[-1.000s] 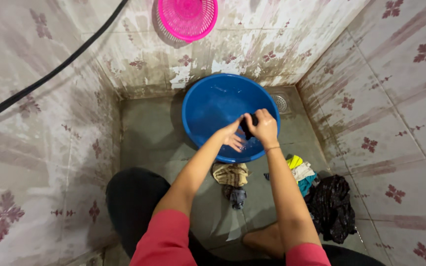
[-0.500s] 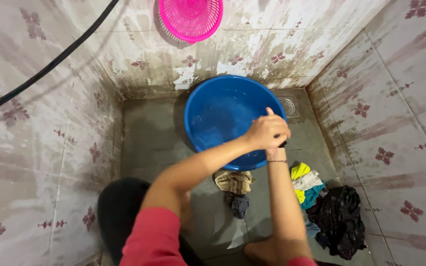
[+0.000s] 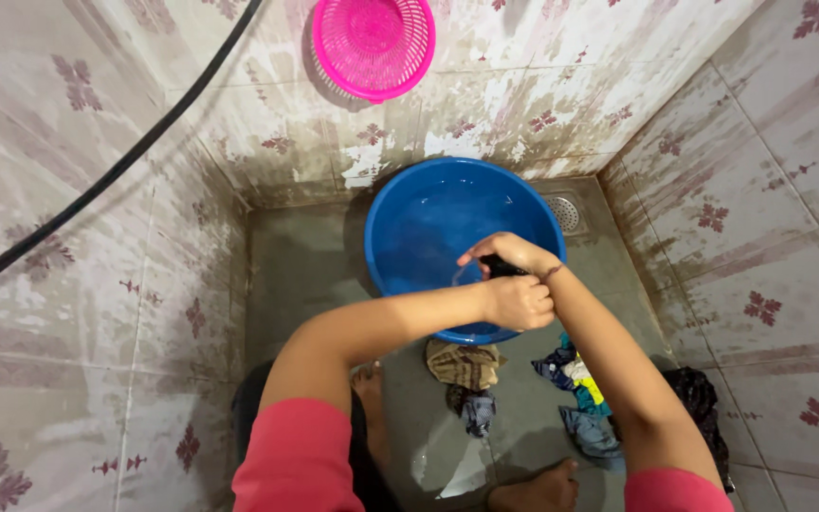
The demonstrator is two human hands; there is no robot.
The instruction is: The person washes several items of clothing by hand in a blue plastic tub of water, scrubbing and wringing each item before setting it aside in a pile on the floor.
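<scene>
A blue plastic basin [image 3: 376, 248] with water in it stands on the grey floor in the corner. Over its near right rim both my hands grip a small dark wet cloth [image 3: 498, 268]. My left hand [image 3: 521, 302] is a closed fist on the near end of the cloth. My right hand [image 3: 507, 250] closes over the far end, wrist bent. Most of the cloth is hidden inside the two hands. A thin stream of water falls from it into the basin.
A pink plastic basket [image 3: 373, 36] hangs on the back wall, and a black hose [image 3: 106, 173] crosses the left wall. A floor drain [image 3: 567, 214] lies right of the basin. Heaps of clothes lie below it: beige [image 3: 464, 363], multicoloured [image 3: 580, 384], black [image 3: 703, 398]. My bare feet [image 3: 537, 491] rest nearby.
My hands have moved from the basin's middle to its near right rim. They have come together on the dark cloth, left fist now nearer me. The view has shifted a little.
</scene>
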